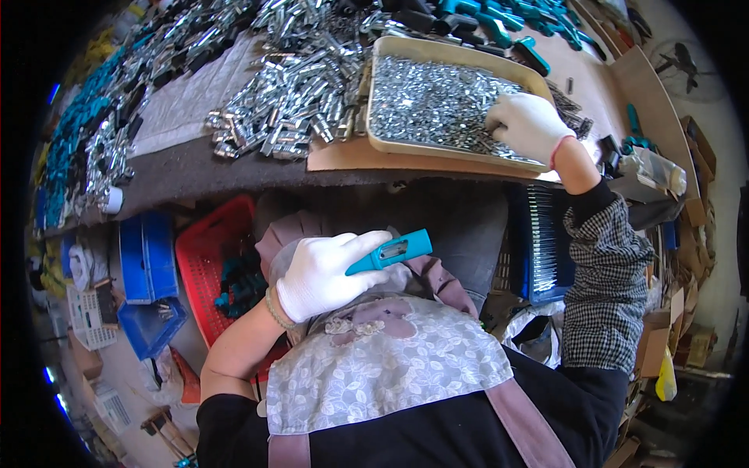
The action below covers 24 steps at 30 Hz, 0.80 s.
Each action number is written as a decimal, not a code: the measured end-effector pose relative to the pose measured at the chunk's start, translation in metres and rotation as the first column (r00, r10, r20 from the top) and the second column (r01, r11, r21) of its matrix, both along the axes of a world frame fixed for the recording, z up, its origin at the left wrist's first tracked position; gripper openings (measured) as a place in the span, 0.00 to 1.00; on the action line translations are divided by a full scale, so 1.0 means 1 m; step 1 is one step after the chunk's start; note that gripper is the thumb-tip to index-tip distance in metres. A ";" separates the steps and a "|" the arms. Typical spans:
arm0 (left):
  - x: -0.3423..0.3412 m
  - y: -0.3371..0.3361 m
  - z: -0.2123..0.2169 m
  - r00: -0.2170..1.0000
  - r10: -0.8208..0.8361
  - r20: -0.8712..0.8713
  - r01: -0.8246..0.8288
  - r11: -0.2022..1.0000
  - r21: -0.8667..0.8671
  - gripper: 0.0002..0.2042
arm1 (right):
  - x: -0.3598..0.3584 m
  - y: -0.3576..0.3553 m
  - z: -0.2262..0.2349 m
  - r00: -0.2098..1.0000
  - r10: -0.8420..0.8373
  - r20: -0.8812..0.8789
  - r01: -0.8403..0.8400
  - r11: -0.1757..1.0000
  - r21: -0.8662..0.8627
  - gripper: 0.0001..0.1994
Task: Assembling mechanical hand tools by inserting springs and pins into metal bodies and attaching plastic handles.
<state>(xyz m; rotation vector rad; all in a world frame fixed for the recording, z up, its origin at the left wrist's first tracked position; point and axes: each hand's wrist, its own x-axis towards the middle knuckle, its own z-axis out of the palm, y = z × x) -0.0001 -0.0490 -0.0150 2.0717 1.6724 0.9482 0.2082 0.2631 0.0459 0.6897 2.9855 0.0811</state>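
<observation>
My left hand (326,274), in a white glove, is closed round a teal plastic handle (407,249) with an oblong slot in its side. It holds the handle over my lap, tilted up toward the right. My right hand (532,125), also gloved in white, is down in a cream tray (373,101) at its right side. The fingers are curled together among small shiny metal parts (429,97); whether a part is between the fingertips is hidden.
Left of the tray a heap of metal cylinders (292,101) spreads over the bench. More teal handles (499,23) lie behind it. Below the bench edge stand a red basket (204,273), blue bins (148,261) and a blue crate with metal rods (544,242).
</observation>
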 end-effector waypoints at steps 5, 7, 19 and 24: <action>-0.002 -0.002 0.004 1.000 -0.008 -0.001 0.008 1.000 -0.016 0.22 | 0.003 -0.003 0.004 0.997 0.079 -0.024 -0.076 0.989 0.127 0.06; -0.004 -0.003 0.003 1.000 0.000 0.003 0.000 1.000 -0.022 0.21 | 0.001 -0.008 -0.001 0.983 0.126 -0.132 -0.089 0.962 0.258 0.05; -0.007 0.006 -0.006 0.997 0.015 -0.075 -0.030 0.979 -0.200 0.19 | -0.043 -0.149 -0.035 0.905 0.119 -0.408 -0.369 0.695 -0.617 0.03; -0.006 0.005 -0.005 0.997 0.020 -0.076 -0.037 0.970 -0.241 0.17 | -0.048 -0.155 -0.044 0.787 0.391 -0.477 -0.562 0.773 -0.295 0.05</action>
